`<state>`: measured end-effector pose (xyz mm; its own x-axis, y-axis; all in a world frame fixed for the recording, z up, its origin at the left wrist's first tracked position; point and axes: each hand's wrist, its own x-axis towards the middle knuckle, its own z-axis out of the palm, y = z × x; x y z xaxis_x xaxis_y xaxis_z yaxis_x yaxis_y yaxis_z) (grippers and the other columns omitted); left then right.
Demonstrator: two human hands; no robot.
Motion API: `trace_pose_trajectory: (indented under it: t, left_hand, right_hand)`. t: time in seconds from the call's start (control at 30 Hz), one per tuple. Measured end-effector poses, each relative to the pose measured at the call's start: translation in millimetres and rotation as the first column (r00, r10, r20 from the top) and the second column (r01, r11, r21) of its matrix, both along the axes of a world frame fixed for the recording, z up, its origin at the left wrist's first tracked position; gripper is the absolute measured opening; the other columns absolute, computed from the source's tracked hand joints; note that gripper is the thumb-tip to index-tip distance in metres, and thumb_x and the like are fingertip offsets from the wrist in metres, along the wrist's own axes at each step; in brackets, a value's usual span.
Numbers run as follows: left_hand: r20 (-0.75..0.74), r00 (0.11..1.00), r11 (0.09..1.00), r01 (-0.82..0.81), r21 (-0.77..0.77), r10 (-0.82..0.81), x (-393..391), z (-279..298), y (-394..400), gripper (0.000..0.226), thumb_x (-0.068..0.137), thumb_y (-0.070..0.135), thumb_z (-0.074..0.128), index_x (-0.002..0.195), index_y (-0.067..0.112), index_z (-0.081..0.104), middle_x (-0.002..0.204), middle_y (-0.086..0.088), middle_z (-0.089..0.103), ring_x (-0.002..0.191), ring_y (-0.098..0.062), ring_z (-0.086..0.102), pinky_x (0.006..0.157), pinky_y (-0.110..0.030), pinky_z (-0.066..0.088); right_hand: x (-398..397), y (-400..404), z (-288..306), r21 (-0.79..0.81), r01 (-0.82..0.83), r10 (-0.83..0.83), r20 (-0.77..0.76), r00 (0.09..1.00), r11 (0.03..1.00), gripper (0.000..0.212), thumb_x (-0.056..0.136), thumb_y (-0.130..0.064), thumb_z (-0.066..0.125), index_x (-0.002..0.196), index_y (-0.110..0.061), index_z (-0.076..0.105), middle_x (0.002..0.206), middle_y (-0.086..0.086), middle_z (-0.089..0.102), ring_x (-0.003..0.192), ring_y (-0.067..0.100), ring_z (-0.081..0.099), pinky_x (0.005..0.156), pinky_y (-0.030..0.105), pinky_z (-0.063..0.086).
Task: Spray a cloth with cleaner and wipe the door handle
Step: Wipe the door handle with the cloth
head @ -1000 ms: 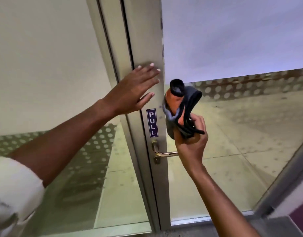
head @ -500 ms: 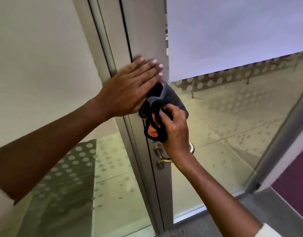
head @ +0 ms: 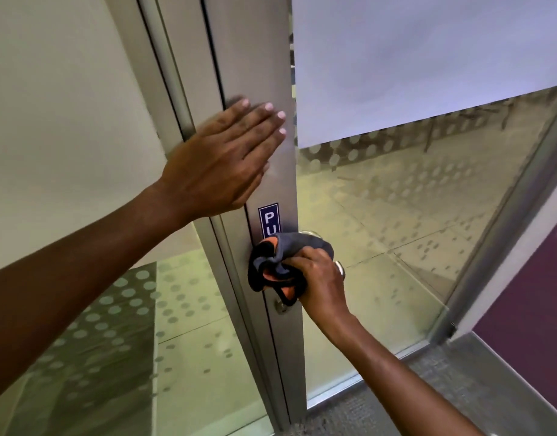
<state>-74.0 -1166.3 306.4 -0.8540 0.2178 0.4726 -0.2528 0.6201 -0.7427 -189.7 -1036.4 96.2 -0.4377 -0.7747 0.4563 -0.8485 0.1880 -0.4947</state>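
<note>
My right hand (head: 319,280) grips a bunched grey and orange cloth (head: 278,261) and presses it over the metal door handle (head: 339,266), of which only the tip and a sliver above the cloth show. My left hand (head: 222,165) lies flat, fingers together, on the silver door frame (head: 255,58) above a blue PULL sticker (head: 268,219), partly covered by the cloth. The keyhole (head: 282,306) sits just below the cloth. No spray bottle is in view.
The glass door panel (head: 396,215) has a frosted upper part and a dotted band. A second glass pane (head: 98,309) is on the left. Grey carpet (head: 459,388) and a purple wall (head: 529,325) lie at the lower right.
My right hand brought the cloth down from beside the PULL sticker onto the handle. My left hand went from hovering at the frame to lying flat on it.
</note>
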Motion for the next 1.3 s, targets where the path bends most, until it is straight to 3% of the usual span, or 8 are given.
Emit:
trace_pose_trajectory:
  t: [0.1, 0.3, 0.47, 0.57, 0.73, 0.93, 1.07, 1.3]
  left_hand:
    - [-0.002, 1.0, 1.0, -0.005, -0.013, 0.005, 0.3, 0.3, 2.3, 0.051, 0.105, 0.027, 0.024, 0.146, 0.001, 0.038, 0.154, -0.02, 0.039, 0.146, -0.033, 0.033, 0.122, -0.048, 0.024]
    - [0.025, 1.0, 1.0, -0.011, 0.018, 0.011, 2.5, 0.5, 0.0, 0.066, 0.104, 0.048, 0.02, 0.149, 0.001, 0.032, 0.156, -0.021, 0.034, 0.148, -0.033, 0.028, 0.124, -0.047, 0.02]
    - [0.021, 1.0, 1.0, 0.0, 0.011, -0.001, 2.6, -0.4, -3.4, 0.074, 0.101, 0.057, 0.019, 0.149, 0.001, 0.03, 0.157, -0.021, 0.033, 0.148, -0.033, 0.027, 0.124, -0.048, 0.019]
    - [0.019, 1.0, 1.0, 0.005, 0.005, -0.005, 2.1, -0.4, -3.0, 0.074, 0.102, 0.056, 0.02, 0.149, 0.0, 0.03, 0.156, -0.021, 0.034, 0.148, -0.033, 0.028, 0.123, -0.048, 0.021]
    - [0.013, 1.0, 1.0, -0.001, 0.002, 0.0, 2.1, 1.3, -1.3, 0.073, 0.102, 0.055, 0.018, 0.149, 0.0, 0.032, 0.156, -0.022, 0.034, 0.147, -0.034, 0.029, 0.123, -0.048, 0.023]
    - [0.008, 1.0, 1.0, -0.006, -0.008, 0.006, 1.7, 0.1, -0.5, 0.071, 0.103, 0.052, 0.018, 0.149, -0.001, 0.031, 0.156, -0.022, 0.034, 0.147, -0.034, 0.029, 0.123, -0.047, 0.023]
    - [0.011, 1.0, 1.0, 0.005, 0.021, -0.005, 0.6, 1.0, 0.5, 0.07, 0.104, 0.05, 0.015, 0.149, 0.0, 0.03, 0.156, -0.021, 0.033, 0.148, -0.033, 0.027, 0.123, -0.047, 0.022]
    - [0.02, 1.0, 1.0, -0.007, 0.019, 0.007, 2.0, -2.0, -1.7, 0.071, 0.103, 0.052, 0.013, 0.15, 0.0, 0.027, 0.157, -0.021, 0.031, 0.148, -0.033, 0.026, 0.124, -0.047, 0.021]
  right_hand:
    - [-5.6, 1.1, 12.3, -0.08, -0.007, 0.012, 0.066, 0.998, 0.997, 0.038, 0.071, -0.018, 0.081, 0.109, -0.02, 0.073, 0.102, 0.0, 0.067, 0.096, 0.02, 0.06, 0.077, 0.038, 0.056]
    - [-3.8, -7.2, 77.3, -0.334, -0.011, 0.005, -0.016, 1.0, 0.943, 0.034, 0.073, -0.016, 0.077, 0.105, -0.02, 0.068, 0.1, 0.0, 0.067, 0.09, 0.022, 0.059, 0.069, 0.039, 0.052]
    - [-2.6, -10.6, 83.3, -0.272, -0.014, -0.027, -0.147, 0.989, 0.962, 0.036, 0.07, -0.028, 0.07, 0.106, -0.022, 0.066, 0.096, 0.0, 0.064, 0.082, 0.023, 0.056, 0.061, 0.039, 0.051]
    - [0.4, -15.1, 60.4, -0.169, 0.044, -0.068, -0.139, 0.988, 0.985, 0.04, 0.065, -0.025, 0.082, 0.102, -0.021, 0.066, 0.096, 0.001, 0.062, 0.083, 0.023, 0.055, 0.059, 0.036, 0.049]
    - [8.1, -7.5, 11.9, 0.133, 0.036, -0.027, -0.071, 0.997, 0.99, 0.052, 0.065, -0.02, 0.086, 0.112, -0.021, 0.064, 0.108, 0.001, 0.059, 0.102, 0.024, 0.054, 0.076, 0.036, 0.055]
    - [-2.0, -4.5, 35.7, -0.084, -0.032, 0.038, 0.072, 0.997, 0.996, 0.041, 0.076, -0.012, 0.077, 0.113, -0.023, 0.062, 0.108, -0.001, 0.062, 0.1, 0.019, 0.058, 0.079, 0.037, 0.056]
    - [-7.1, -13.9, 86.4, -0.327, 0.004, -0.012, -0.021, 1.0, 0.945, 0.043, 0.068, -0.008, 0.079, 0.105, -0.021, 0.06, 0.098, 0.0, 0.063, 0.088, 0.019, 0.057, 0.07, 0.032, 0.051]
    - [-5.7, -7.6, 56.9, -0.147, -0.024, 0.004, -0.135, 0.991, 0.989, 0.045, 0.066, -0.022, 0.082, 0.108, -0.018, 0.067, 0.099, 0.007, 0.061, 0.086, 0.026, 0.053, 0.063, 0.037, 0.05]
